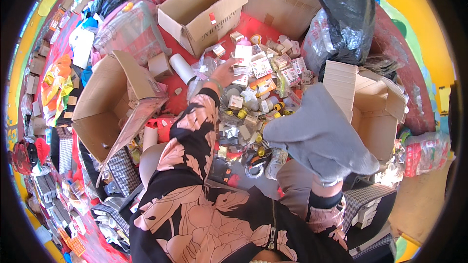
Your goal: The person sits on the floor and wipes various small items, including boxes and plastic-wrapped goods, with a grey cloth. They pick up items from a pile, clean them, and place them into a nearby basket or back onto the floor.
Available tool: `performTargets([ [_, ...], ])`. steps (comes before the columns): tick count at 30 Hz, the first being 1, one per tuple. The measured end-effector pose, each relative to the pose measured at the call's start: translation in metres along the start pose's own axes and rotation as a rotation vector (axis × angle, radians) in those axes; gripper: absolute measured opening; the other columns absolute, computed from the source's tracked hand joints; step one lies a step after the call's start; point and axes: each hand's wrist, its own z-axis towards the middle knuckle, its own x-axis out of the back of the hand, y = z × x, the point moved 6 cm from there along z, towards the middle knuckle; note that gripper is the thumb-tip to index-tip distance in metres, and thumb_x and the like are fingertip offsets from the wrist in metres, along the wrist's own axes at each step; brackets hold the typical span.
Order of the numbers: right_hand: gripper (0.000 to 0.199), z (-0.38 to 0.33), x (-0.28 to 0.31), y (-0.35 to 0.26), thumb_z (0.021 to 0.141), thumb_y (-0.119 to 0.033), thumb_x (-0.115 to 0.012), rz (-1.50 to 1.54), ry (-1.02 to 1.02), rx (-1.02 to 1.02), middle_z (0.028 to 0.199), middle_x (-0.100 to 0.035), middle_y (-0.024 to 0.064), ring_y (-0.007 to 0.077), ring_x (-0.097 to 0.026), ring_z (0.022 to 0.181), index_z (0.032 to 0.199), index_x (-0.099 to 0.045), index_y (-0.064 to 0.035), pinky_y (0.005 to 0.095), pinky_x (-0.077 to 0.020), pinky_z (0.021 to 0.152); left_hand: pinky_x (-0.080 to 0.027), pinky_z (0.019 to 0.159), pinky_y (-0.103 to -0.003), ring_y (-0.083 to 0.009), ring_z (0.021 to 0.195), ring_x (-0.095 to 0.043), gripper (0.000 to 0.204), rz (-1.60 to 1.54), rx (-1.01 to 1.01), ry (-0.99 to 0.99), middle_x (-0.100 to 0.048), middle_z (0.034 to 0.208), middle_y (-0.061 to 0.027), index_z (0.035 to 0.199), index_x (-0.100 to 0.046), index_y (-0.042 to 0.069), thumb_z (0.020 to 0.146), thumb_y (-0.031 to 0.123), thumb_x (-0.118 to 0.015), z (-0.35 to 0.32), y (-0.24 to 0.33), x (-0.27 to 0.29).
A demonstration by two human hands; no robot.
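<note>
My left hand (pixel 223 74) reaches over the heap of small packages in the middle, its fingertips at a small white box (pixel 243 53) that they seem to pinch. Just right of it lies a white printed box (pixel 262 67). A large piece of grey cloth (pixel 314 134) covers my right hand down to the wrist, so its fingers are hidden. Below both hands the heap holds small cartons (pixel 235 102), yellow-capped pieces (pixel 242 113) and clear plastic wrapping. A white roll (pixel 182 68) lies left of my left hand.
Open cardboard boxes stand at the left (pixel 105 109), the back (pixel 202 12) and the right (pixel 375 116). A black plastic bag (pixel 343 14) bulges at the back right, and a filled clear bag (pixel 129 31) sits at the back left. Mixed goods cover the far left floor.
</note>
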Motion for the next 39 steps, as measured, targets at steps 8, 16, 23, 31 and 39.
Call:
performTargets([
  [8,0.043,0.015,-0.072,-0.005,0.081,-0.019,-0.051,0.16,-0.22,0.021,0.114,-0.051,0.0137,0.0256,-0.048,0.107,0.119,-0.043,-0.0017,0.0351,-0.0378,0.093,-0.04,0.092,-0.049,-0.0336,0.112,-0.048,0.056,-1.347,-0.131,-0.377,-0.047,0.124,-0.0164,0.127,-0.037,0.005,0.085,0.041,-0.037,-0.12,0.202,-0.104],
  [16,0.043,-0.012,-0.103,-0.014,0.079,-0.018,-0.052,-0.209,-0.483,0.209,0.112,-0.052,0.0146,0.026,-0.05,0.105,0.118,-0.044,-0.0011,0.0347,-0.0392,0.091,-0.039,0.095,-0.045,-0.0296,0.113,-0.047,0.046,-1.0,0.009,-0.381,-0.045,0.126,-0.0161,0.13,-0.033,0.006,0.092,0.032,-0.04,-0.206,0.243,-0.161],
  [23,0.043,-0.015,-0.125,0.011,0.078,-0.016,-0.054,-0.769,-0.618,0.529,0.11,-0.053,0.0154,0.0263,-0.051,0.104,0.117,-0.045,-0.0005,0.0344,-0.0404,0.09,-0.035,0.097,-0.041,-0.0274,0.115,-0.046,0.05,-1.033,0.043,-0.395,-0.043,0.127,-0.0118,0.133,-0.026,0.009,0.093,0.039,-0.036,-0.214,0.22,-0.161],
  [31,0.046,-0.016,-0.156,0.005,0.086,-0.027,-0.048,0.244,-0.667,-0.036,0.109,-0.052,0.0124,0.0216,-0.052,0.103,0.122,-0.038,-0.0002,0.0316,-0.0447,0.087,-0.029,0.1,-0.037,-0.0223,0.122,-0.036,0.066,-0.523,-0.237,-0.118,-0.036,0.133,-0.0109,0.136,-0.022,0.003,0.086,0.033,-0.054,-0.208,0.228,-0.146],
  [39,0.063,-0.024,-0.134,0.055,0.088,-0.051,-0.03,0.843,-0.601,-0.508,0.125,-0.044,0.0157,0.0311,-0.045,0.112,0.128,-0.035,-0.003,0.0406,-0.0371,0.097,-0.032,0.098,-0.031,-0.0224,0.117,-0.039,0.112,-0.424,-0.402,-0.045,-0.037,0.127,-0.0198,0.133,-0.005,-0.012,0.06,0.026,-0.081,-0.203,0.239,-0.144],
])
